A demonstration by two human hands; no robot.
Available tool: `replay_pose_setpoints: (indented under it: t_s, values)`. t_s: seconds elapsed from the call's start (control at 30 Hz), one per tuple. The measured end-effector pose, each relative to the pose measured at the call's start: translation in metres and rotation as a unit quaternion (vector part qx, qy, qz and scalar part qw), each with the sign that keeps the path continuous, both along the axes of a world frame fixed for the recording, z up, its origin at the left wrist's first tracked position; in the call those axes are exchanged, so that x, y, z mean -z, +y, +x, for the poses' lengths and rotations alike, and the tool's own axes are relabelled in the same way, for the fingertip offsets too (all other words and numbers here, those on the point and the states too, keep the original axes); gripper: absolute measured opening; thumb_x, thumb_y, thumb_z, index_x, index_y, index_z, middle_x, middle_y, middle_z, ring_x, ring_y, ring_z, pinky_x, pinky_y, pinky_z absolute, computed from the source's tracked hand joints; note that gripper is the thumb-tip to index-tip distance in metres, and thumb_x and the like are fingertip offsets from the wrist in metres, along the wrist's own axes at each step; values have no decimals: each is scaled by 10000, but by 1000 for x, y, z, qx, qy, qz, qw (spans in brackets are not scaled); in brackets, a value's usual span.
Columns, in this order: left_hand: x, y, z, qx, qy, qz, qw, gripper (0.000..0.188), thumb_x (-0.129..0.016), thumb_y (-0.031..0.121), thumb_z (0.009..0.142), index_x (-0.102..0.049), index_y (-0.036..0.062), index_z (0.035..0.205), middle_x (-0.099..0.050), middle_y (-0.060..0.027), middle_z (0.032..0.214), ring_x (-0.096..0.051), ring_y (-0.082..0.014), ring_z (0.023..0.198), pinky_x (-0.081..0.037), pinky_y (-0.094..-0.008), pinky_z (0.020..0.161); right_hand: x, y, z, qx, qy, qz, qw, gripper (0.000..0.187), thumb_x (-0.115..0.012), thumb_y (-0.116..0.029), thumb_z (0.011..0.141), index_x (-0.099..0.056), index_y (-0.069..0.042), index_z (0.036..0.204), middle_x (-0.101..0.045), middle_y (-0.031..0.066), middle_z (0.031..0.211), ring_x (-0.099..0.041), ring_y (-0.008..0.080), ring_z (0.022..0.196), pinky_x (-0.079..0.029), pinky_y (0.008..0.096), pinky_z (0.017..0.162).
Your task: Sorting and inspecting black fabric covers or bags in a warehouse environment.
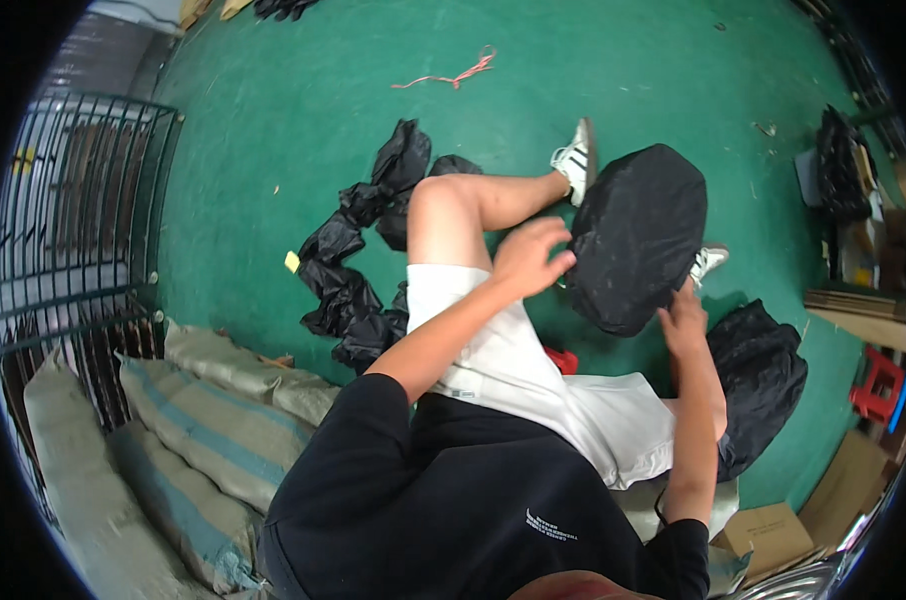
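A plump black fabric bundle (pixel 641 235), rounded and smooth on top, is in front of me between my two shoes. To its left is my left hand (pixel 533 258), fingers spread and holding nothing, the fingertips close to its side. My right hand (pixel 685 320) is at its lower right edge, thumb and fingers apart; whether they touch the cloth is hard to see. The underside of the bundle is hidden. Beside my right forearm rests another crumpled black bundle (pixel 758 390).
Crumpled black cloth pieces (pixel 343 270) trail over the green floor (pixel 273 130) left of my leg. Long stuffed woven sacks (pixel 213 420) lie at the lower left by a wire cage (pixel 73 220). Cardboard (pixel 763 535), a red stool (pixel 878 385) and pink cord (pixel 458 77) are around.
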State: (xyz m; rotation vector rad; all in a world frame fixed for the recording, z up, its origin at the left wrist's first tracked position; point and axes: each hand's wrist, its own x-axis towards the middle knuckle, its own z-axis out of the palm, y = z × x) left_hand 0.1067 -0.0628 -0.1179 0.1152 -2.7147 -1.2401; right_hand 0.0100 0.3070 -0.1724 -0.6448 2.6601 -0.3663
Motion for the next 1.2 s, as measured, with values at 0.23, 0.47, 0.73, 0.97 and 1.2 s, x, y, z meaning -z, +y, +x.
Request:
replay_pose_setpoints:
  t_s: [0.23, 0.47, 0.73, 0.97, 1.2]
  values:
    - [25, -189, 86, -446, 40, -11, 894, 243, -673, 177, 856, -643, 2, 1021, -634, -162, 1048, -607, -320, 987, -476, -389, 874, -9, 232, 14, 265, -177, 146, 936, 562, -587, -404, 889, -574, 78, 1177, -649, 243, 1138, -620, 379, 1068, -477, 430, 913]
    - [287, -220, 315, -288, -574, 16, 766, 613, -717, 462, 754, -654, -29, 1115, -614, -228, 1228, -580, -357, 1168, -465, -429, 970, -35, 234, 73, 553, -437, -240, 668, 648, -511, -567, 919, -602, -9, 1235, -653, 138, 1202, -622, 296, 1080, -472, 390, 949]
    - [390, -66, 348, -156, -582, 136, 786, 521, -723, 437, 739, -697, 32, 1066, -623, -215, 1220, -563, -332, 1198, -459, -386, 991, -59, 248, 92, 595, -401, -270, 642, 637, -499, -553, 927, -565, -39, 1298, -626, 126, 1259, -598, 301, 1129, -442, 399, 1005]
    - [360, -87, 261, -603, -389, 287, 635, 730, -750, 297, 749, -476, -155, 1252, -596, -308, 1202, -630, -372, 1071, -500, -380, 916, -46, 254, 88, 588, -416, -271, 638, 598, -472, -510, 956, -566, -27, 1296, -627, 121, 1255, -596, 284, 1134, -436, 382, 1014]
    - [285, -137, 220, -545, -440, 247, 670, 366, -749, 209, 784, -675, -51, 1030, -690, -215, 1017, -664, -277, 968, -519, -388, 817, -39, 236, 85, 577, -409, -284, 647, 573, -463, -484, 968, -569, -21, 1288, -627, 135, 1248, -598, 288, 1125, -434, 377, 1011]
